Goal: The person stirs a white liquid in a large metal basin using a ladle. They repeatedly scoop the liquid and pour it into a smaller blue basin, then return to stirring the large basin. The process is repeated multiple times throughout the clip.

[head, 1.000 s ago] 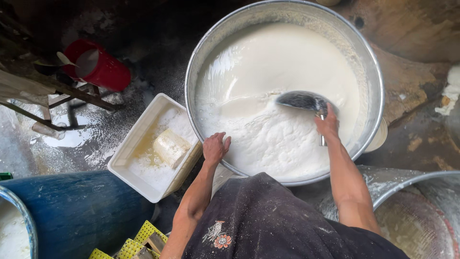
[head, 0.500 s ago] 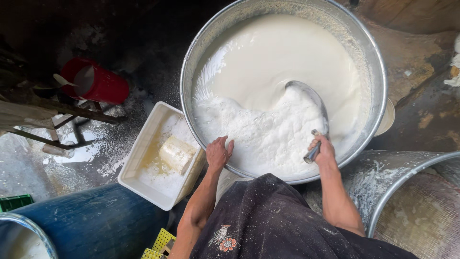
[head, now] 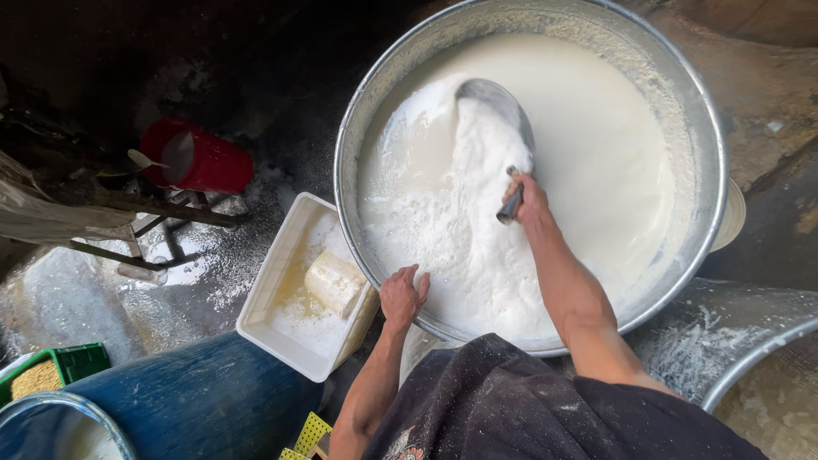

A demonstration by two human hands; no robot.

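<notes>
- At the middle of the view stands a large round metal basin (head: 707,153), nearly full of white liquid (head: 596,145) with a foamy, curdled patch (head: 469,247) on the near left side.
- Right hand (head: 530,200): grip closed around the short handle of a metal scoop (head: 498,106). Fingers wrapped fully round; no gap seen.
- Scoop bowl lies in the liquid at the far edge of the foam, partly covered in white, tilted toward the person.
- Right forearm reaches out over the near rim of the basin.
- Left hand (head: 403,296): rests on the near left rim of the basin, palm down, fingers loosely spread and curled over the edge. It holds nothing beyond the rim itself.
- Just beside the basin, on the left, sits a white rectangular tub (head: 264,294), touching or nearly touching the basin wall. Inside it: yellowish liquid and a pale block (head: 334,283) tilted against the right wall.
- Farther left, well apart from the hands: a red bucket (head: 209,162) lying on its side.
- Lower left: a blue drum (head: 196,400) and a green crate (head: 77,362) holding tan grains.
- Lower right: rim of a second metal vessel (head: 750,358), contents unclear.
- Floor around the tub is wet and spattered white.
</notes>
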